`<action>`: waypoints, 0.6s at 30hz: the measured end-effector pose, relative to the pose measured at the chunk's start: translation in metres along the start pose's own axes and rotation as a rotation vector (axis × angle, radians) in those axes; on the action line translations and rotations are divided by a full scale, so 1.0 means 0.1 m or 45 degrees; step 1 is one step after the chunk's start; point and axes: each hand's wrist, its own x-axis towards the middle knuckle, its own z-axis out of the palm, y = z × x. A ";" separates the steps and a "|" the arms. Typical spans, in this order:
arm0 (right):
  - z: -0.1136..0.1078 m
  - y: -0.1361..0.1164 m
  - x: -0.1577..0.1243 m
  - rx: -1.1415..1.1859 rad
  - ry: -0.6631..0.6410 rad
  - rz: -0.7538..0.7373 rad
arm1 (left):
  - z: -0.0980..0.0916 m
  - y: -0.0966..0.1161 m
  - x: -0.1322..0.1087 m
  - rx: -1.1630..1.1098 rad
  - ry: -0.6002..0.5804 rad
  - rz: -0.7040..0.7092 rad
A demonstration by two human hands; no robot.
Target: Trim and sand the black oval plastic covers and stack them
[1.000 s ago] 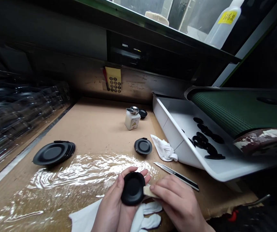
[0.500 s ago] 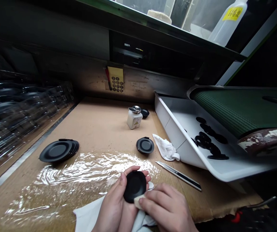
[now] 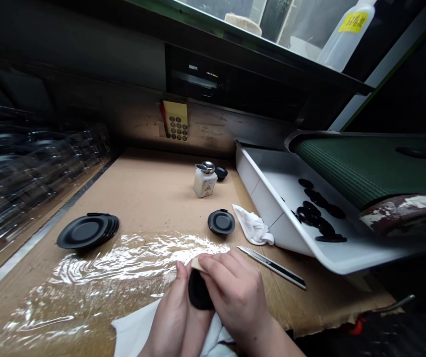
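Observation:
My left hand (image 3: 173,317) grips a small black round cap (image 3: 197,295) upright near the bench's front edge, over a white cloth (image 3: 134,334). My right hand (image 3: 235,292) lies across the cap's face and pinches a small beige block (image 3: 197,263) against the cap's upper edge. Most of the cap is hidden behind my right fingers.
A stack of black discs (image 3: 86,230) lies at left, a single black cap (image 3: 221,221) and a white rag (image 3: 253,227) at centre. A utility knife (image 3: 272,267) lies at right, beside a white tray (image 3: 272,198) of black caps. A white dispenser bottle (image 3: 204,180) stands further back. Shiny plastic film (image 3: 97,277) covers the cardboard.
My right hand moved with the beige block from the cap's lower right up over its face to the top edge. The left hand kept hold of the cap.

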 end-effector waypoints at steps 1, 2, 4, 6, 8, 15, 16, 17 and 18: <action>-0.01 0.00 -0.01 0.031 -0.019 0.001 | 0.00 0.00 0.00 0.005 0.008 -0.004; -0.02 -0.01 -0.03 0.062 -0.051 -0.024 | 0.00 0.01 -0.01 0.017 0.026 -0.023; -0.07 -0.03 -0.08 0.108 -0.128 -0.123 | -0.01 0.02 -0.02 0.053 0.072 -0.083; -0.15 -0.02 -0.12 0.102 -0.203 -0.234 | -0.02 0.04 -0.02 0.080 0.102 -0.142; -0.25 0.03 -0.16 0.062 -0.263 -0.311 | -0.03 0.04 -0.02 0.086 0.103 -0.149; -0.42 0.23 -0.20 0.078 -0.125 -0.037 | -0.04 0.02 -0.01 0.121 0.040 -0.062; -0.39 0.21 -0.21 0.084 -0.076 -0.030 | -0.04 0.02 -0.01 0.128 0.047 -0.059; -0.33 0.17 -0.21 0.078 -0.035 -0.038 | -0.04 0.02 -0.01 0.131 0.059 -0.054; -0.28 0.14 -0.21 0.061 0.001 -0.055 | -0.04 0.01 -0.01 0.130 0.076 -0.049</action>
